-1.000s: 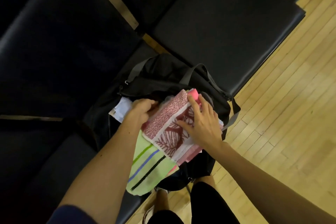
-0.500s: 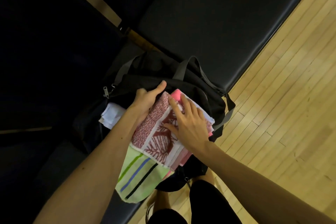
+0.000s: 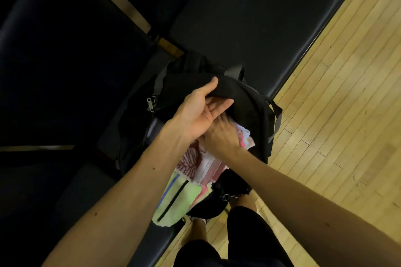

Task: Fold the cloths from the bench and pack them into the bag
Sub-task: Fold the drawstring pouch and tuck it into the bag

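Left hand (image 3: 195, 112) clutches the bag (image 3: 259, 112) rim; right hand (image 3: 221, 138) lies on protruding cloths (image 3: 193, 161), fingers hidden, grasp unclear.

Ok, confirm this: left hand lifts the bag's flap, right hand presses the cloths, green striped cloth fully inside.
Wrong on the last: the head view shows the green striped cloth hanging out of the bag. The left hand lifts the flap; right hand presses the cloths.

Crowded at the mouth of the bag (image 3: 258, 115) by stacked cloths (image 3: 195, 165) and the flap (image 3: 230, 91); open over the surface (image 3: 260, 17) beyond and the floor (image 3: 347, 115) rightward.
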